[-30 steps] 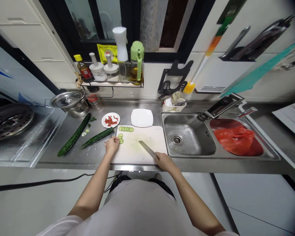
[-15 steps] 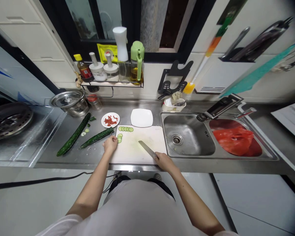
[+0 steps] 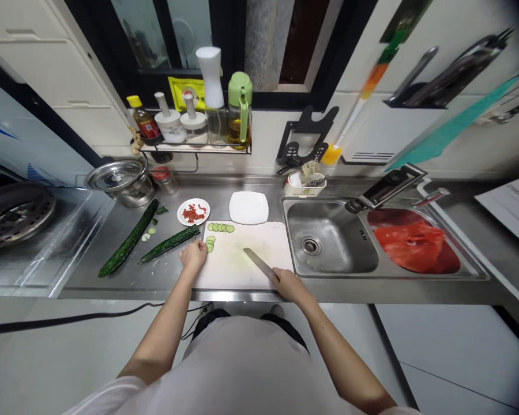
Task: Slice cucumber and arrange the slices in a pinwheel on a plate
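Note:
My right hand (image 3: 288, 283) is wrapped round the handle of a kitchen knife (image 3: 258, 263), whose blade lies low over the white cutting board (image 3: 236, 278) and points up and left. At the board's left edge my left hand (image 3: 193, 255) has its fingers pinched together at a small stack of cucumber slices (image 3: 210, 244); the fingertips are partly hidden. A row of several overlapping cucumber slices (image 3: 221, 228) lies along the board's top left. Beside my left hand, a piece of cucumber (image 3: 169, 244) rests on the counter, and a longer cucumber (image 3: 128, 241) lies farther left.
Behind the board are a white square plate (image 3: 248, 207) and a small plate (image 3: 180, 215) of chopped red bits. A lidded steel pot (image 3: 132, 185) stands back left. To the right, the sink (image 3: 337, 236) has a red plastic bag (image 3: 410, 245) in its second basin.
The view has shifted very slightly. Both hands, the knife and the cucumber slices stay essentially where they were.

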A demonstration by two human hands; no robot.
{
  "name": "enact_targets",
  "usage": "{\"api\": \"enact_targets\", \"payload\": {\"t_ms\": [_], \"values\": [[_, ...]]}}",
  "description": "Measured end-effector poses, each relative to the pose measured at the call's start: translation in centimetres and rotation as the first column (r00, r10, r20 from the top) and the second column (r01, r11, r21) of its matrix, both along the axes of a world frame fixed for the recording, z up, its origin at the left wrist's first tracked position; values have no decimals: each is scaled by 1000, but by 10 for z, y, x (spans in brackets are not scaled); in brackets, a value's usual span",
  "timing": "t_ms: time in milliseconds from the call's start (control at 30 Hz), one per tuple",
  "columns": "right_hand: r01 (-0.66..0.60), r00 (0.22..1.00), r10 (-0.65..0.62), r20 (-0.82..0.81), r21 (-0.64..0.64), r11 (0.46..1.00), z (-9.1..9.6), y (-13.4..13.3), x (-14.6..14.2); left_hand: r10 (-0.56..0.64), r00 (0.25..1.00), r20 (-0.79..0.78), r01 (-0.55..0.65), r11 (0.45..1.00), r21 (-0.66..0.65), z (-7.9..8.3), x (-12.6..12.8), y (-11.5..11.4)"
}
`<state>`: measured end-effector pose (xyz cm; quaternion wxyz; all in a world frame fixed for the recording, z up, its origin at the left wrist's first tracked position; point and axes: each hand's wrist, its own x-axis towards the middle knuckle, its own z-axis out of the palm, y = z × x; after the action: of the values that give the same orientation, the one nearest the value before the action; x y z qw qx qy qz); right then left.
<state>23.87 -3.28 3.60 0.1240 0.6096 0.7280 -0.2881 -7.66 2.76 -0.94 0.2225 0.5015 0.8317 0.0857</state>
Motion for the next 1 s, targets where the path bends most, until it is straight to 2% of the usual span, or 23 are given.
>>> {"api": "enact_targets", "payload": {"t_ms": [233, 467, 600, 800, 1000], "values": [[28, 999, -28, 15, -4, 1000, -1, -2, 0, -35, 999, 29, 33, 996, 86, 4, 14, 13], [28, 999, -28, -15, -17, 999, -1, -2, 0, -222, 975, -10, 219, 956, 194, 9, 46, 44], [46, 999, -46, -8, -30, 998, -2, -3, 0, -292, 954, -67, 299, 941, 160, 7, 60, 57], [54, 999, -53, 12, -29, 998, -5, -5, -1, -325, 940, -100, 336, 934, 123, 4, 65, 62], [66, 998, -66, 14, -21, 998, -9, -7, -2, -276, 960, -32, 278, 946, 166, 3, 64, 65]]}}
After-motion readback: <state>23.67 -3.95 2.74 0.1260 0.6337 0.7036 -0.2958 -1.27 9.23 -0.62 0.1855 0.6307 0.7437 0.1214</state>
